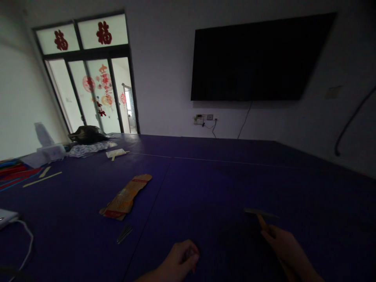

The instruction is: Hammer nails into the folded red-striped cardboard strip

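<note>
Head view shows the left hand [179, 257] with fingers curled, content impossible to tell, then, over the flat purple table [211, 188], a wooden-handled metal hammer [262, 222] gripped by the right hand [284, 241], seemingly a holding step, next calling for steady control.

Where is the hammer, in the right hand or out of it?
The hammer is in the right hand, which is closed around its handle; the head shows beyond it.
</note>
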A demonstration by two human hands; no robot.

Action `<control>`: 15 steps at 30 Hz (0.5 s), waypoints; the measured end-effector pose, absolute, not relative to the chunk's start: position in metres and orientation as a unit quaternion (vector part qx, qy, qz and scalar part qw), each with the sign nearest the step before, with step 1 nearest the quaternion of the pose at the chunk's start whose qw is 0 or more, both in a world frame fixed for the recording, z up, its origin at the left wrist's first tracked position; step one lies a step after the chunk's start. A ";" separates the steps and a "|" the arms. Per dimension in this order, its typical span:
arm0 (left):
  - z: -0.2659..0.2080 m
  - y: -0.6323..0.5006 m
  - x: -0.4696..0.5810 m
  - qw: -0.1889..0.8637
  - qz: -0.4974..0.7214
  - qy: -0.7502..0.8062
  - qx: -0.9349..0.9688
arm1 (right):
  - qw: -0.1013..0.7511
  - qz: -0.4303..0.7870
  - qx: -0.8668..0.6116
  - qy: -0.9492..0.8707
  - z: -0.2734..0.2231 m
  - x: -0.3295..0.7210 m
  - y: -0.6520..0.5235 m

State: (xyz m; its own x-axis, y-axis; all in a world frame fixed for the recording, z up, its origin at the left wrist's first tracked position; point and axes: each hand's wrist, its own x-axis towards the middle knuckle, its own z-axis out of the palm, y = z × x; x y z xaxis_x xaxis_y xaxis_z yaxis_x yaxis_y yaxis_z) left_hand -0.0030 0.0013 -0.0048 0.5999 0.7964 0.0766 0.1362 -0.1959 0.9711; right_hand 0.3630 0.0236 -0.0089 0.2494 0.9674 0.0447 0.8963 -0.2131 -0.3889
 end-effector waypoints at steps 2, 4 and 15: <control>-0.006 0.002 -0.003 0.535 0.301 0.331 0.716 | 0.159 0.101 -0.773 -0.606 -0.009 0.362 0.024; -0.008 0.002 -0.003 0.531 0.300 0.330 0.720 | 0.146 0.099 -0.775 -0.607 -0.009 0.361 0.023; -0.011 0.003 -0.005 0.516 0.293 0.316 0.740 | 0.110 0.109 -0.782 -0.604 0.004 0.350 0.019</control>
